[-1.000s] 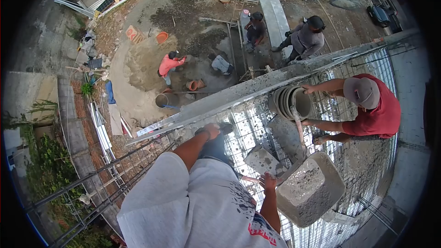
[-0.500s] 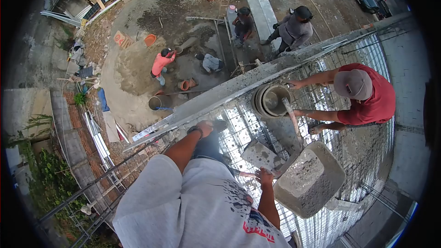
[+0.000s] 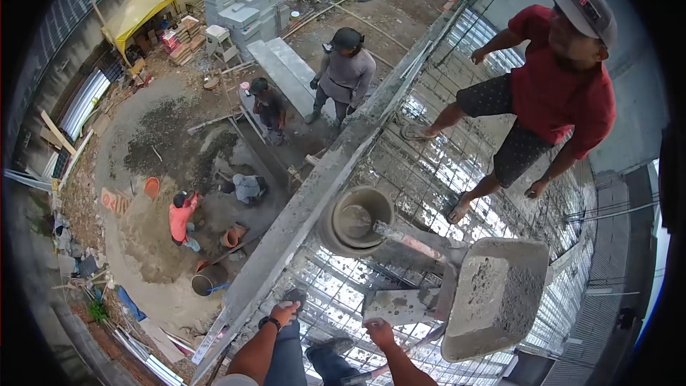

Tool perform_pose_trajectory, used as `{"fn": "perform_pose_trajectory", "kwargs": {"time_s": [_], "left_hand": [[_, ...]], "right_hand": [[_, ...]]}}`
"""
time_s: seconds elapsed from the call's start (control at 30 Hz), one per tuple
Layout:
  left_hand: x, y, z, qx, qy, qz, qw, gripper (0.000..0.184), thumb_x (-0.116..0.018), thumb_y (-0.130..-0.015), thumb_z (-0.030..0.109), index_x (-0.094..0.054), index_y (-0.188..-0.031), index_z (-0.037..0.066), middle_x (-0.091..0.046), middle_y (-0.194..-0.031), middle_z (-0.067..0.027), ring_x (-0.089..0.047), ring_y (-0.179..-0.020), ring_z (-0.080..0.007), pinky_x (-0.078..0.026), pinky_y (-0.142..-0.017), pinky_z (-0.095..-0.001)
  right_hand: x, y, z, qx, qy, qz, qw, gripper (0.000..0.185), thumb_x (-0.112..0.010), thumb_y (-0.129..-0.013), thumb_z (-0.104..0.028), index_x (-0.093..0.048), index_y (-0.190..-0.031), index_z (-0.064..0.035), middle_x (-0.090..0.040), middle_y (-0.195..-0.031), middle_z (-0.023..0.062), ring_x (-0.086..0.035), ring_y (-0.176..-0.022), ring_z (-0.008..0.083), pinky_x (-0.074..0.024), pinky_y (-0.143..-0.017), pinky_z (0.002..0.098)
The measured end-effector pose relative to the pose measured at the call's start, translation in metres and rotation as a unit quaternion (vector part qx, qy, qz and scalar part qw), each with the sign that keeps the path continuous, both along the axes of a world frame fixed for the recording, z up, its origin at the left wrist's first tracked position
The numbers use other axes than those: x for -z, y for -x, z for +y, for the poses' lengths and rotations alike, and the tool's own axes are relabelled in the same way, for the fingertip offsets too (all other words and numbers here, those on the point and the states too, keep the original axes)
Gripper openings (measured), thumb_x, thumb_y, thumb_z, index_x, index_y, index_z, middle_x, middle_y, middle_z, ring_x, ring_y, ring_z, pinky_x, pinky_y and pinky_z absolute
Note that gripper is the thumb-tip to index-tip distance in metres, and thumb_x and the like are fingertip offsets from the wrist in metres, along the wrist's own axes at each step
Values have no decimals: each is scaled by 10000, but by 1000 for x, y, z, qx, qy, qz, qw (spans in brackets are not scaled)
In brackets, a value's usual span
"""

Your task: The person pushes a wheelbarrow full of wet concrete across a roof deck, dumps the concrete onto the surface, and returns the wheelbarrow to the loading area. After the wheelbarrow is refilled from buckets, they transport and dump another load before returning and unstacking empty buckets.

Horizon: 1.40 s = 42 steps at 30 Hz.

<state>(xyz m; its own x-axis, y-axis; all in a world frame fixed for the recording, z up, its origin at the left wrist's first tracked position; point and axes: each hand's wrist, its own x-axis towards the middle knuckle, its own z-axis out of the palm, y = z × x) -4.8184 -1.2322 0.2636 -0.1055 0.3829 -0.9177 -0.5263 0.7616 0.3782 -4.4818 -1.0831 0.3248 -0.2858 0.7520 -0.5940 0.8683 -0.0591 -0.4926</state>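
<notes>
My left hand (image 3: 284,312), with a dark band at the wrist, hangs over my leg beside the concrete ledge. Its fingers are loosely bent and hold nothing visible. To its right, my right hand (image 3: 379,330) hovers by a grey, splashed board (image 3: 401,307), fingers half-curled and apart from the wheelbarrow handle. The wheelbarrow (image 3: 493,300) stands to the right, its tray coated with wet cement. Its other handle (image 3: 411,241) points toward stacked buckets (image 3: 357,220) with grey residue inside.
A co-worker in a red shirt (image 3: 554,100) stands on the rebar-covered metal deck (image 3: 436,154). The concrete ledge (image 3: 307,204) borders a drop to the ground, where several people work around a sand pile (image 3: 146,232). Grey blocks (image 3: 246,0) are stacked farther off.
My view has tilted up and turned. The co-worker in red has let go of the buckets and straightened up. My right hand has come off the wheelbarrow handle.
</notes>
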Motion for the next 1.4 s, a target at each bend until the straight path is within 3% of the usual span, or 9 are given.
{"fn": "perform_pose_trajectory", "kwargs": {"time_s": [0.2, 0.3, 0.47, 0.63, 0.7, 1.0, 1.2, 1.27, 1.4], "left_hand": [[129, 35, 180, -129, -126, -3, 984, 711, -644, -790, 532, -452, -1330, 110, -542, -1251, -83, -547, -1093, -249, -433, -872, -428], [154, 45, 232, -154, -143, -17, 978, 722, -546, -824, 599, -401, -1370, 150, -504, -1290, -95, -477, -1194, -258, -350, -961, -508], [213, 21, 278, -248, -178, -162, 938, 707, -555, -828, 594, -394, -1373, 174, -483, -1297, -57, -488, -1139, -225, -375, -961, -441], [190, 5, 281, -336, -200, -92, 916, 687, -646, -769, 583, -516, -1239, 99, -582, -1125, -65, -562, -1003, -211, -437, -869, -364], [177, -2, 277, -364, -162, -68, 915, 662, -617, -816, 522, -565, -1165, -39, -630, -1080, -110, -598, -961, -184, -443, -849, -294], [129, -23, 259, -382, -173, -106, 901, 683, -554, -852, 514, -510, -1277, -19, -535, -1291, -130, -499, -1174, -215, -340, -1000, -308], [52, -41, 209, -344, -162, -64, 923, 636, -615, -819, 496, -556, -1200, -11, -600, -1167, -117, -581, -1029, -207, -432, -896, -321], [41, -51, 198, -414, -190, -37, 890, 493, -648, -830, 396, -621, -1045, -47, -664, -957, -97, -620, -820, -169, -467, -727, -308], [19, -61, 162, -198, -141, 100, 965, 434, -621, -841, 376, -638, -961, -41, -663, -851, -180, -642, -760, -274, -485, -708, -357]], "right_hand": [[-16, 203, 181, 290, -196, 177, 920, 773, -672, -829, -376, -327, -1331, 99, -413, -1313, 274, -415, -1232, 351, -312, -1033, 373], [51, 196, 254, 113, -482, 43, 868, 718, -668, -829, -384, -356, -1292, 67, -493, -1150, 241, -522, -1004, 327, -397, -924, 403], [38, 190, 252, 147, -323, 172, 919, 409, -581, -909, -324, -555, -1109, 32, -597, -1064, 151, -557, -974, 249, -413, -900, 362], [21, 206, 190, -190, -324, 68, 924, 284, -582, -885, -227, -611, -1056, -2, -572, -1120, 177, -527, -1067, 355, -388, -937, 431], [22, 212, 173, -180, -354, 33, 917, 344, -600, -869, -241, -575, -1122, -9, -561, -1129, 175, -505, -1089, 357, -356, -964, 451], [23, 241, 149, -216, -341, -97, 910, 523, -635, -818, -337, -509, -1170, 29, -523, -1141, 200, -465, -1119, 378, -342, -966, 486], [-12, 220, 154, -173, -356, -13, 918, 475, -666, -808, -311, -552, -1064, 72, -560, -997, 221, -530, -979, 405, -419, -846, 465], [-30, 219, 139, -177, -343, -12, 922, 448, -678, -803, -293, -568, -1021, 82, -570, -949, 227, -550, -924, 413, -431, -814, 454], [-42, 198, 115, -121, -270, -2, 955, 503, -690, -800, -328, -567, -1053, 90, -586, -990, 238, -576, -919, 394, -447, -809, 441]]}}
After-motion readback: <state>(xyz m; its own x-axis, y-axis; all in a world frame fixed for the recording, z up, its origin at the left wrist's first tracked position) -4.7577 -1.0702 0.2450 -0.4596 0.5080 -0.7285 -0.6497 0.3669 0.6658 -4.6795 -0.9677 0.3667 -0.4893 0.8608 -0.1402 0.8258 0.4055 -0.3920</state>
